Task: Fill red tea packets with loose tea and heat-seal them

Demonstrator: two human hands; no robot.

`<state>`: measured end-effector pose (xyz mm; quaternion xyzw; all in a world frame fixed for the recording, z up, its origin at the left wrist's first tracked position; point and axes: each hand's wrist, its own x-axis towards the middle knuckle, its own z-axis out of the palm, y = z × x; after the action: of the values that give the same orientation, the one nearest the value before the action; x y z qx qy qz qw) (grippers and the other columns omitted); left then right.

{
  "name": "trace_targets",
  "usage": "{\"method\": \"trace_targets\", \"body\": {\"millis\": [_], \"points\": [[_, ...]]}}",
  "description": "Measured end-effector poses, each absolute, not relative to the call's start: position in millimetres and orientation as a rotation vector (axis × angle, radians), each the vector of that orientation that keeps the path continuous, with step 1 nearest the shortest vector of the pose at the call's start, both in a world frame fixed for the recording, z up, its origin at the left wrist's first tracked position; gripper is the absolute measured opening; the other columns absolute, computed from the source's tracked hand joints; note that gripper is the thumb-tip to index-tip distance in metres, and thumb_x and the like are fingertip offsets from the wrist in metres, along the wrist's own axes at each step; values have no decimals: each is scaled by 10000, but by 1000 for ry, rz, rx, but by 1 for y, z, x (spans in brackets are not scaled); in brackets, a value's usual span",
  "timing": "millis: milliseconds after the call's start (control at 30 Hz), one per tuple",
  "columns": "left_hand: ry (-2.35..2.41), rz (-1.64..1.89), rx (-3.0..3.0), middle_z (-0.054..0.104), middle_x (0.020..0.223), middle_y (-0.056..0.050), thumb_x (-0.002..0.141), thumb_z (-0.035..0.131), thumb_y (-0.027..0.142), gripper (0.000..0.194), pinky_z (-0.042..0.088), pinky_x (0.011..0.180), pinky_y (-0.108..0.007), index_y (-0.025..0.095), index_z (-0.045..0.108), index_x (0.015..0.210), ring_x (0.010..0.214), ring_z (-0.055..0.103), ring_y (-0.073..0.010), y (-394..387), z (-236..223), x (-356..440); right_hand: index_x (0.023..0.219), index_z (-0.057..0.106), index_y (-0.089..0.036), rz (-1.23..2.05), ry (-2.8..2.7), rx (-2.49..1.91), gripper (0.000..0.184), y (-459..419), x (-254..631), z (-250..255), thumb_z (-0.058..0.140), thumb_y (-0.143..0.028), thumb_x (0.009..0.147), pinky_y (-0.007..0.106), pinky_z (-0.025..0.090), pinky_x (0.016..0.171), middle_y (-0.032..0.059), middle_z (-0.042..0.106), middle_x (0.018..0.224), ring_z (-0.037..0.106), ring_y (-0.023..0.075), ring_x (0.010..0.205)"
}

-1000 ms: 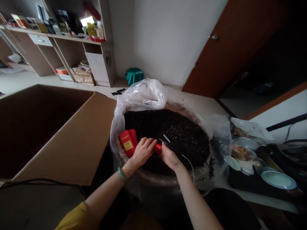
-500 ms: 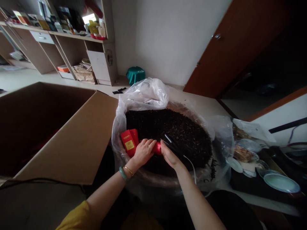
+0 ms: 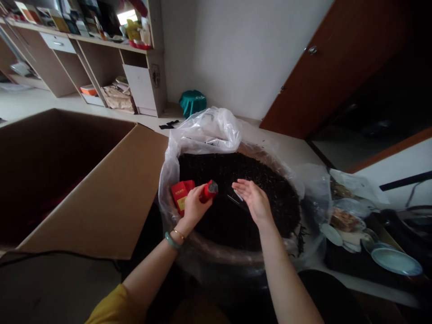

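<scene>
My left hand (image 3: 195,204), with a green bangle and a gold bracelet at its wrist, is closed around a small red packet (image 3: 209,191). The packet's greyish end points up towards me. Beside that hand, red boxes (image 3: 178,192) with gold print lie on dark, dried tea-like leaves (image 3: 216,167). My right hand (image 3: 254,202) is apart from the packet, fingers stretched out and holding nothing visible. Close to its fingertips lies a slim dark object with a white strip (image 3: 238,195), partly hidden by the hand. The leaves fill a wide round container lined with clear plastic (image 3: 199,132).
On the left stands a large open cardboard box (image 3: 111,180). Dishes and a lidded bowl (image 3: 394,258) sit at the right. A green-covered bin (image 3: 192,103) is by the wall, near a desk (image 3: 141,90) and a brown door (image 3: 313,76).
My right hand has let go of the red packet and moved right and up, its fingers opening. My left hand has raised the packet and tipped its end towards me.
</scene>
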<state>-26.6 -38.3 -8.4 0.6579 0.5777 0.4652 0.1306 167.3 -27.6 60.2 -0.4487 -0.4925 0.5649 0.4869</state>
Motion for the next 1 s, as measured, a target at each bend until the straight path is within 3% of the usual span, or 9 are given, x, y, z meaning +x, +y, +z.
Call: {"method": "trace_targets", "body": {"millis": [133,267,367,467,600,733,800,900,1000], "points": [[1662,1668,1671,658,1055,-60,708,684,169,450,574,787,-345,196,574,1143,915,643,-194,-31,-8,-32,1168,615,-244,1114,-1430,-1288,495,14,157,24,557,-559,792,476,384,1017,98,604,1261,532,283,1192],[1686,1861,1586,631,1064,-66,740,673,204,404,582,794,-343,194,577,1133,971,625,-200,-31,0,-35,1400,399,-227,857,-1935,-1443,750,53,115,-4,640,-471,733,508,219,1115,122,336,1490,238,317,1394],[1651,1909,1551,583,1094,-77,748,667,213,399,597,714,-300,192,576,1136,992,611,-200,-32,4,-36,1474,229,-274,821,-2183,-1576,843,67,83,-7,631,-457,756,603,202,1070,127,149,1556,115,396,1409],[1613,1933,1509,551,1096,-82,741,674,213,390,599,670,-276,185,585,1120,996,601,-201,-33,5,-36,1458,263,-315,816,-2431,-1529,774,66,71,-4,622,-423,780,565,261,1047,125,200,1534,190,398,1380],[1633,1907,1519,540,1086,-83,748,666,209,387,596,666,-270,183,585,1125,981,598,-197,-33,5,-35,1371,430,-252,570,-2694,-1352,672,42,89,1,652,-387,751,501,374,957,160,353,1413,334,370,1278],[1657,1882,1527,544,1084,-82,736,676,205,409,592,676,-262,179,582,1134,966,601,-190,-33,4,-33,1255,549,-257,475,-2896,-1265,621,14,114,9,717,-429,682,531,373,932,150,431,1343,380,374,1209],[1656,1876,1528,551,1079,-78,725,681,196,416,592,678,-258,176,585,1129,968,600,-190,-33,4,-32,1299,508,-275,499,-2940,-1282,729,7,119,12,754,-449,635,551,333,968,144,390,1394,323,394,1261],[1657,1832,1559,558,1073,-70,710,690,187,436,593,697,-256,182,582,1133,985,597,-191,-33,2,-31,1399,370,-296,511,-2994,-1406,941,3,113,12,799,-425,572,579,277,1005,127,199,1515,183,435,1341],[1698,1779,1602,570,1072,-73,698,698,171,458,589,705,-250,185,580,1141,992,594,-194,-32,1,-31,1394,363,-287,427,-3039,-1502,858,1,104,12,756,-370,636,543,328,980,138,248,1475,253,407,1311]]}}
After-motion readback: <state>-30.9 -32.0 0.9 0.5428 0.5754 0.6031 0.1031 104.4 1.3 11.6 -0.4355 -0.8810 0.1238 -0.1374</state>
